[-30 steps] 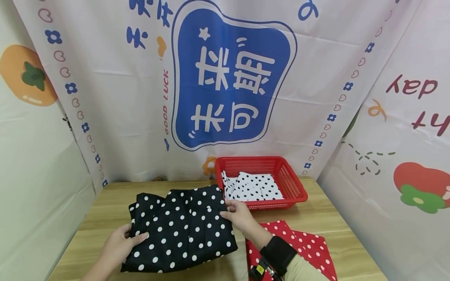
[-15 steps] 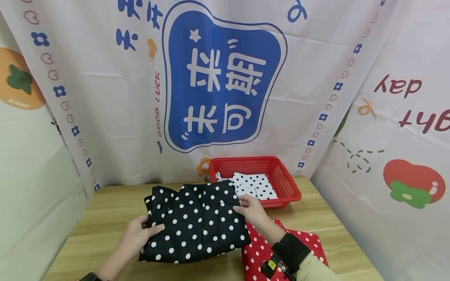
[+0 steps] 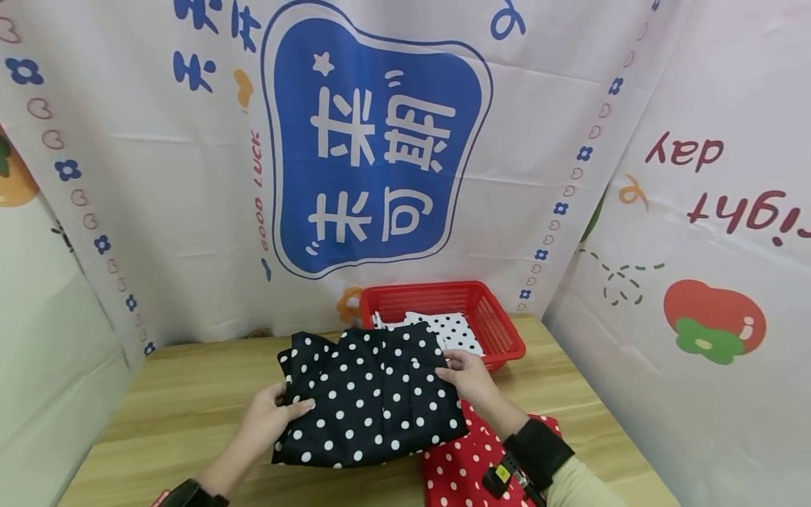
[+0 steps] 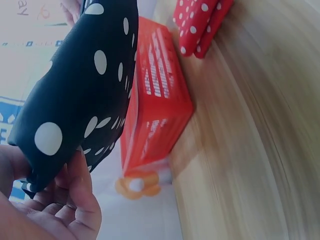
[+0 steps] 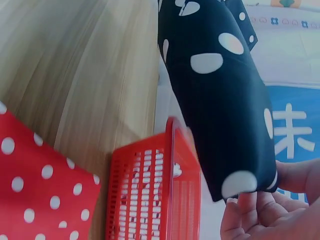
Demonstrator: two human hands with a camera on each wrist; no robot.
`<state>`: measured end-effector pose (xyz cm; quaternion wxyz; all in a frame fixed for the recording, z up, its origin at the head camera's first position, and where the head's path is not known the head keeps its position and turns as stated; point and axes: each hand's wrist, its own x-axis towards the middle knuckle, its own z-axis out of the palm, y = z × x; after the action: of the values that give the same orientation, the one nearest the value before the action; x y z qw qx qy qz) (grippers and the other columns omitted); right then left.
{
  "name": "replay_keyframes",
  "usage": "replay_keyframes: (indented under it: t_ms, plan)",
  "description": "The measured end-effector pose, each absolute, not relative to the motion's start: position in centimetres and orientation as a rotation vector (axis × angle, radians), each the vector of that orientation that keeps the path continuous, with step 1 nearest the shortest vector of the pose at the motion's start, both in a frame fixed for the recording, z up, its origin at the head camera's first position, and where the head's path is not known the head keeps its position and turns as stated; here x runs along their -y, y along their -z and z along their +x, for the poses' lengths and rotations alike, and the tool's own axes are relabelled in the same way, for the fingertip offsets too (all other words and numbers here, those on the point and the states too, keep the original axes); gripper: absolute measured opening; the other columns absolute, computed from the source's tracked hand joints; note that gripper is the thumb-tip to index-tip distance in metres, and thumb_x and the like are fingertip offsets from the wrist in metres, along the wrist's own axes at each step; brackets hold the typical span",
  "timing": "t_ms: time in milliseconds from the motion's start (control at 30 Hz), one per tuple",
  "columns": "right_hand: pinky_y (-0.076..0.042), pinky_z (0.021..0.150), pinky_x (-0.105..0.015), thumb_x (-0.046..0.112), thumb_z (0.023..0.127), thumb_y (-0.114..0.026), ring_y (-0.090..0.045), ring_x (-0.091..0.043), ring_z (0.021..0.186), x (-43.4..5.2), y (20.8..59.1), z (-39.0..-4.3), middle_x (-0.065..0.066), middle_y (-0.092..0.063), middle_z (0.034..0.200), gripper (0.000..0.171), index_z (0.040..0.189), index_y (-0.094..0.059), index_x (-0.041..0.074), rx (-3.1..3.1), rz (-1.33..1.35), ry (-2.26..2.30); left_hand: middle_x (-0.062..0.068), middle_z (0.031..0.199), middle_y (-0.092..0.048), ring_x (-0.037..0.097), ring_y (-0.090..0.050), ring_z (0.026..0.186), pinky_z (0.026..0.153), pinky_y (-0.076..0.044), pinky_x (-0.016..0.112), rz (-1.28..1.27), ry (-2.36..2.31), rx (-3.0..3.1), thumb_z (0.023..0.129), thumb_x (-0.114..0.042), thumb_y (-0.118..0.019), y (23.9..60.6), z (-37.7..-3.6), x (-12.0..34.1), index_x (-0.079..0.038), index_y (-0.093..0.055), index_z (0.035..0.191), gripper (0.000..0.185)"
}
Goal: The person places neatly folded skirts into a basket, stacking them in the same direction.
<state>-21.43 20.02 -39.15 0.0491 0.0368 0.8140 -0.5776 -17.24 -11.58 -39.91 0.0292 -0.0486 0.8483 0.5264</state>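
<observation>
A folded black cloth with white dots (image 3: 370, 394) is held up between both hands above the table, partly in front of the basket. My left hand (image 3: 271, 417) pinches its left edge, thumb on the near face. At its right edge my right hand (image 3: 467, 377) pinches the fabric, fingers behind. Both wrist views show the cloth (image 4: 80, 85) raised off the wood, its edge between thumb and fingers. Behind it stands a red plastic basket (image 3: 500, 327) holding a white cloth with black dots (image 3: 453, 331). A folded red cloth with white dots (image 3: 456, 468) lies below my right forearm.
The wooden table (image 3: 190, 394) runs back to a printed white curtain (image 3: 171, 176). Another printed sheet (image 3: 665, 394) hangs along the right side and a pale one (image 3: 57, 352) along the left. The basket sits near the table's back edge.
Both hands have carried the black dotted cloth toward the basket, and it now overlaps the basket's front more. The head view has swung slightly right. Both grips stay the same.
</observation>
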Motion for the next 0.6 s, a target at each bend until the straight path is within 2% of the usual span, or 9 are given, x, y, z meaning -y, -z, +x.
replay_keyframes:
  t_ms: [233, 600]
  plan:
    - [-0.052, 0.091, -0.043, 0.000, 0.092, -0.062, -0.062, -0.027, 0.096, -22.1, 39.1, -21.4, -0.020, -0.064, 0.113, 0.039, 0.130, -0.054, -0.008, -2.513, 0.184, 1.780, 0.016, 0.095, -0.065, 0.024, -0.061, 0.085, 0.076, -0.050, 0.041, -0.121, -1.647, -2.600, 0.087, -0.012, -0.070, 39.8, -17.9, 9.2, 0.014, -0.056, 0.113, 0.039]
    - [-0.048, 0.095, -0.049, -0.003, 0.093, -0.058, -0.059, -0.033, 0.105, -25.0, 39.1, -21.2, -0.026, -0.060, 0.116, 0.039, 0.130, -0.050, -0.013, -2.554, 0.209, 1.819, 0.012, 0.088, -0.061, 0.023, -0.057, 0.080, 0.069, -0.046, 0.031, -0.085, -1.717, -2.538, 0.086, -0.010, -0.071, 39.6, -18.6, 6.5, 0.009, -0.059, 0.100, 0.026]
